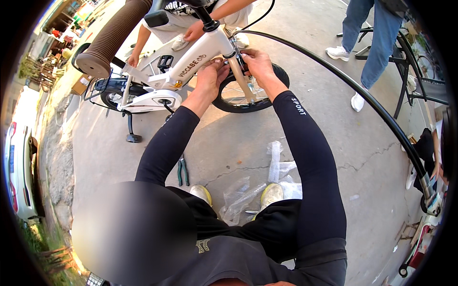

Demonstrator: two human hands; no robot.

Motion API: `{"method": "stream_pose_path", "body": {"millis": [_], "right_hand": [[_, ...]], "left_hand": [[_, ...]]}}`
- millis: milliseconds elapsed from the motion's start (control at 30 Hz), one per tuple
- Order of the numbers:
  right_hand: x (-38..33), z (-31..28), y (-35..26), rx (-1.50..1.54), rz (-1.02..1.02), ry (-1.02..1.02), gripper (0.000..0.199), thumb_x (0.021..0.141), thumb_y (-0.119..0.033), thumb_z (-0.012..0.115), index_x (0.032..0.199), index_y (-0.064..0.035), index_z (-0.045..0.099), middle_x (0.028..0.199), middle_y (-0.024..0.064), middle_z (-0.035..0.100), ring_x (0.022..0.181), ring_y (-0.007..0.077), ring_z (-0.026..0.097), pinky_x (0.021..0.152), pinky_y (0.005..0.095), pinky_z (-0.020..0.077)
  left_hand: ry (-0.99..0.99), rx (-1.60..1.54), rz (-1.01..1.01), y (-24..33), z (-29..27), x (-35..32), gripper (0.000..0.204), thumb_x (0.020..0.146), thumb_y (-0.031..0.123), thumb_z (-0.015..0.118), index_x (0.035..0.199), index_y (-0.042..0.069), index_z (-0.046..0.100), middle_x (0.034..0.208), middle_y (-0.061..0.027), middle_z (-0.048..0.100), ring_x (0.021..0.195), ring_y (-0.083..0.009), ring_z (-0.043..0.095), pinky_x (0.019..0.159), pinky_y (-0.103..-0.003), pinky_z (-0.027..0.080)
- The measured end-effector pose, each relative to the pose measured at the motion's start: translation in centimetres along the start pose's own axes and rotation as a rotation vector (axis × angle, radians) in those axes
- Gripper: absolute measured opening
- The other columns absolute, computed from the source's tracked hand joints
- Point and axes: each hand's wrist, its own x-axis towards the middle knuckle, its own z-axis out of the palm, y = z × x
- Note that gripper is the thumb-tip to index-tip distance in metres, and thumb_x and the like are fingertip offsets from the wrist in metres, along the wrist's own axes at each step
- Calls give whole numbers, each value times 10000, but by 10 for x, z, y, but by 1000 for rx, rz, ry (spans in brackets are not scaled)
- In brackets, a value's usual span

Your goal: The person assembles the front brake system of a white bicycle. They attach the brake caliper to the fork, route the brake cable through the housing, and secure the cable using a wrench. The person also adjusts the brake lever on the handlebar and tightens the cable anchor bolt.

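Dark brown letters [192, 68] run along the white bike frame [217, 47]. White letters [298, 106] sit on the right black sleeve [310, 148]. Bigger white letters [182, 6], cut off, show on another person's black shirt [186, 11].

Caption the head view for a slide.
Left hand and right hand at the fork of a white bicycle, pliers on the ground.

Grey concrete ground [119, 162] carries the white bicycle [193, 66], green-handled pliers [180, 172] and crumpled, seemingly plastic wrapping [275, 163].

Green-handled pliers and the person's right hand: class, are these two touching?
Apart. The head view shows the right hand up beside the bicycle's front fork, while the pliers lie on the ground near the left shoe.
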Motion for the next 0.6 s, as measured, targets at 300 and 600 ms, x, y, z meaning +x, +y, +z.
{"method": "stream_pose_path", "body": {"millis": [300, 600], "right_hand": [[4, 2, -6, 5, 60, 16, 285, 980, -157, 603, 1222, -24, 676, 883, 7, 692, 695, 83, 637, 571, 234, 469], [1, 2, -5, 37, 66, 0, 301, 981, -174, 602, 1233, -23, 664, 919, 9, 704, 719, 91, 659, 591, 235, 465]], "left_hand": [[9, -91, -87, 7, 2, -3, 276, 1058, 159, 344, 1223, -5, 493, 1216, -139, 646, 1067, -228, 650, 960, -337, 524], [-70, 11, 75, -8, 0, 1, 201, 1038, 133, 558, 1190, 9, 597, 1153, -65, 656, 1020, -137, 653, 871, -235, 535]]}}
